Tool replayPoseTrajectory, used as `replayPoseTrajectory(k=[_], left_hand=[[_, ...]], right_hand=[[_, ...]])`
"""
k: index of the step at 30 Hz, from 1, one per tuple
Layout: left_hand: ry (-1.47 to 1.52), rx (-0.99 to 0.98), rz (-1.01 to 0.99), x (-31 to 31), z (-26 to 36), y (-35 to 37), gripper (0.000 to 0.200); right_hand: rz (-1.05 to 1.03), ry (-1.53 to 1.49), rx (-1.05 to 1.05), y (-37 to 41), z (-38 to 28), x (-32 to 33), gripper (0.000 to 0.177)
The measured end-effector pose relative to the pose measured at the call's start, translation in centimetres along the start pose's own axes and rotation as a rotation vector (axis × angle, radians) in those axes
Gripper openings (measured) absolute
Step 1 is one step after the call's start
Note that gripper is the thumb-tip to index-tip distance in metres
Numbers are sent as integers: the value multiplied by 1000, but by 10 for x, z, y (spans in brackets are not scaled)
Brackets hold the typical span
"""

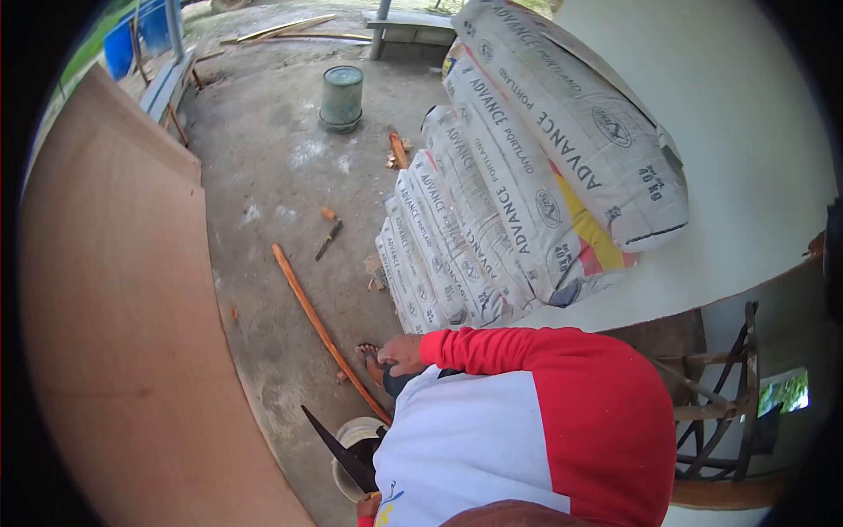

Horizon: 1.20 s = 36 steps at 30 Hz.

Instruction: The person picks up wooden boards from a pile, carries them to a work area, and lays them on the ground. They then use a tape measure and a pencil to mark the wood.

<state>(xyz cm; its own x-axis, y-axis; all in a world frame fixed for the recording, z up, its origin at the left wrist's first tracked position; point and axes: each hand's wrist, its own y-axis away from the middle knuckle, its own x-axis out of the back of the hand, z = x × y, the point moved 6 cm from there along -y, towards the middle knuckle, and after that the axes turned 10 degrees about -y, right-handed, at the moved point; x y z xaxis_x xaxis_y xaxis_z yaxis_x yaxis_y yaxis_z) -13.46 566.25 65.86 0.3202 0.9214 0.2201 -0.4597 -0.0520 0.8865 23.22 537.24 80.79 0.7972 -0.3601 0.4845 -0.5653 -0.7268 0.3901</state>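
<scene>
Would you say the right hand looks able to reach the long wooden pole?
Probably yes: the right hand appears close to the wooden pole, with a foot partly between but seemingly room around it.

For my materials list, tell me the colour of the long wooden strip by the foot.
The wooden strip is orange-brown, in the head view.

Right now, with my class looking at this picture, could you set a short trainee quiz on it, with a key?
1. Multiple choice: in this view, which container does the dark tapered blade cross?
A) blue drum
B) green bucket
C) white bucket

2. True or false: the hand near the foot comes out of a red sleeve.

3. Fill the gap: the stacked bags are printed with the words "ADVANCE ____".

Key: 1. C; 2. True; 3. PORTLAND.
</scene>
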Motion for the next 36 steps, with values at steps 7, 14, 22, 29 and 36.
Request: replayPoseTrajectory(k=[7,14,22,29,36], left_hand=[[-86,-73,59,121,168,-47,45],[-24,-194,307,272,279,-71,40],[-105,-102,242,390,313,-157,42],[-378,-133,240,516,371,-211,39],[-372,-79,257,623,511,-274,47]], right_hand=[[170,-33,-83,-39,-3,97,39],[97,-144,-203,-111,-6,131,48],[193,-45,-581,-233,128,161,46],[-266,541,-640,-275,168,188,31],[-201,388,-508,-415,148,235,25]])
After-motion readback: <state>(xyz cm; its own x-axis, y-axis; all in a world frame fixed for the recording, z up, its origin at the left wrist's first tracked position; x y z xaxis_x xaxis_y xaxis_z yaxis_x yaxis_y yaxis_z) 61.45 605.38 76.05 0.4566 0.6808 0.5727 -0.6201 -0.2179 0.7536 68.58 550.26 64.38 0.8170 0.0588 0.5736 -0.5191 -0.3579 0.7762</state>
